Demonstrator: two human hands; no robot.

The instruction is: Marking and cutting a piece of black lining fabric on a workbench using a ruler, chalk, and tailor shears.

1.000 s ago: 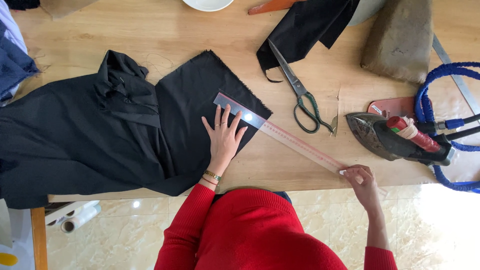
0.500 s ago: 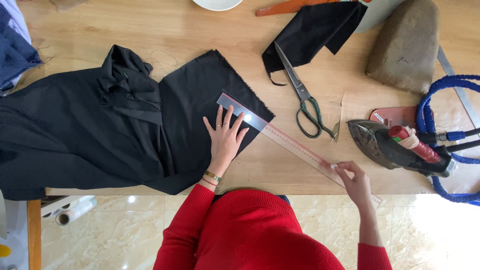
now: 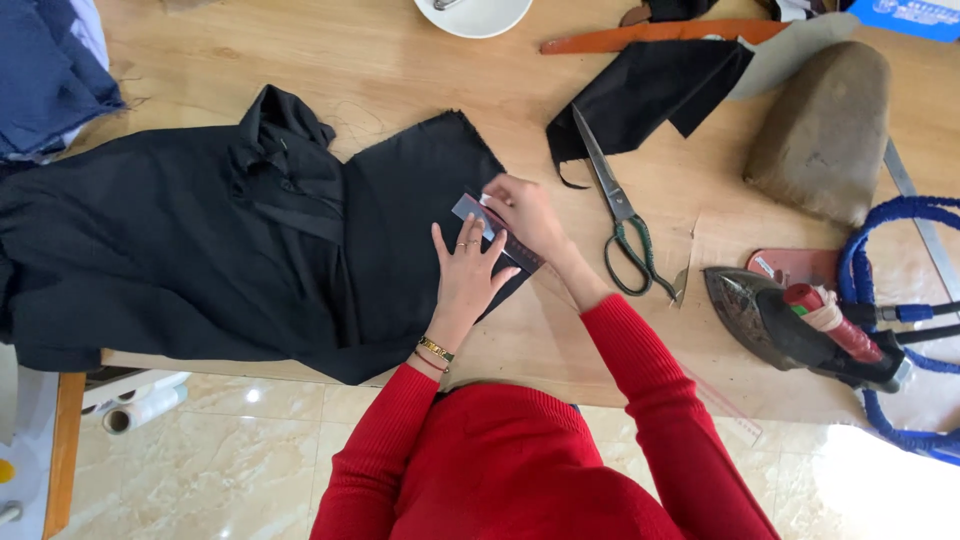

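A large black garment [image 3: 200,250] lies spread over the left half of the wooden table [image 3: 300,50]. A clear ruler [image 3: 522,252] runs diagonally from the garment's right edge toward the table's front edge. My left hand [image 3: 467,275] lies flat with fingers spread, pressing on the ruler and the cloth. My right hand [image 3: 527,215] is at the ruler's upper end, its fingers curled and pinched close to the ruler's edge. Whether they grip anything is hidden. Both sleeves are red.
Green-handled scissors [image 3: 620,215] lie just right of my hands, beside a black cloth scrap [image 3: 650,85]. A dark iron [image 3: 790,325] with a blue cord [image 3: 900,215] sits at the right. A brown padded block [image 3: 825,130], a white bowl [image 3: 475,12] and blue cloth [image 3: 45,70] lie farther off.
My right hand left the ruler's lower end near the table edge and moved up-left to its upper end beside my left hand. The left hand stayed pressed in place.
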